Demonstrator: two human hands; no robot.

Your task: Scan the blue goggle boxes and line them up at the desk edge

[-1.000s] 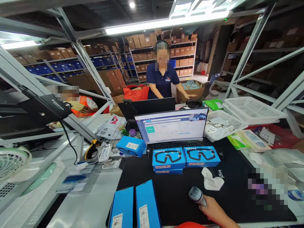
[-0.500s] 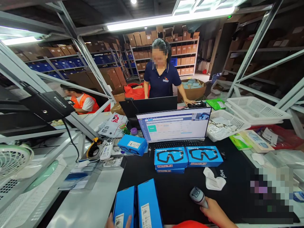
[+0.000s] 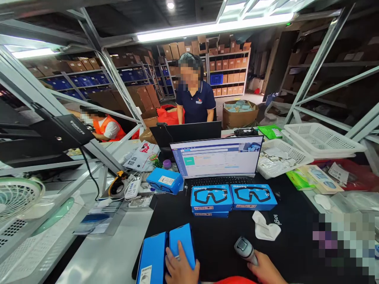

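My left hand point(image 3: 181, 268) lies over the right one of two blue boxes at the front, with the thumb at the right edge and fingers across the top and left edge of that box point(image 3: 181, 233). The other blue box point(image 3: 152, 252) lies beside it, a white label on its near end. My right hand point(image 3: 263, 268) is closed around the handle of a grey barcode scanner point(image 3: 245, 249), whose head points away from me. Further back, blue Wakening goggles boxes point(image 3: 211, 197) lie in front of the keyboard point(image 3: 219, 181).
Behind the keyboard stands a lit monitor point(image 3: 219, 157). A tilted blue box point(image 3: 165, 180) is left of it; white baskets point(image 3: 281, 157) are on the right. Crumpled white paper point(image 3: 265, 227) lies on the black mat point(image 3: 219, 228). A co-worker point(image 3: 195, 98) stands behind the screens.
My left hand has moved right from the left blue box onto the right one. My right hand still holds the scanner. The co-worker has drawn an outstretched arm back from the table.
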